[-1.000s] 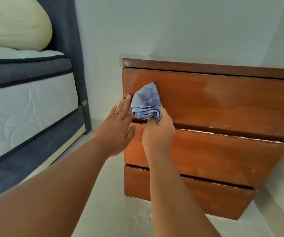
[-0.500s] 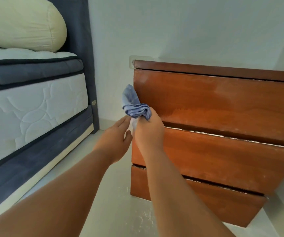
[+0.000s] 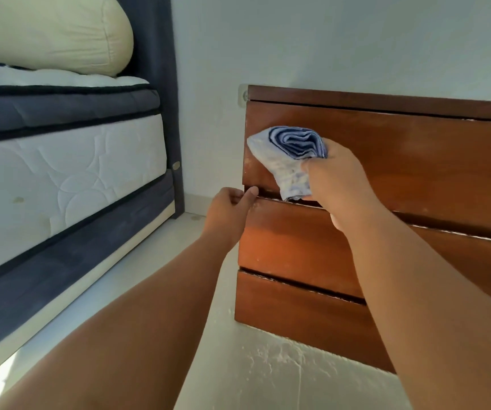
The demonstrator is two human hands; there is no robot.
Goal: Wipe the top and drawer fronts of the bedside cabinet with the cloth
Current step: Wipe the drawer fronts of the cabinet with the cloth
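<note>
The wooden bedside cabinet [image 3: 416, 161] with three drawer fronts stands against the wall on the right. My right hand [image 3: 339, 182] grips a bunched blue cloth [image 3: 291, 155] and holds it against the left part of the top drawer front. My left hand [image 3: 229, 211] is at the cabinet's left edge, its fingers curled at the gap between the top and middle drawers, thumb tip on the middle drawer's upper corner. The cabinet's top surface shows only as a thin edge.
A bed with a white and dark blue mattress [image 3: 61, 173] and a cream pillow [image 3: 55, 31] stands on the left. A dark headboard [image 3: 161, 84] meets the white wall. Pale floor [image 3: 268, 374] lies between bed and cabinet. A wall socket [image 3: 242, 96] sits behind the cabinet's corner.
My right hand moved the cloth from the cabinet's left edge back onto the top drawer front. My left hand rose and curled its fingers at the drawer gap.
</note>
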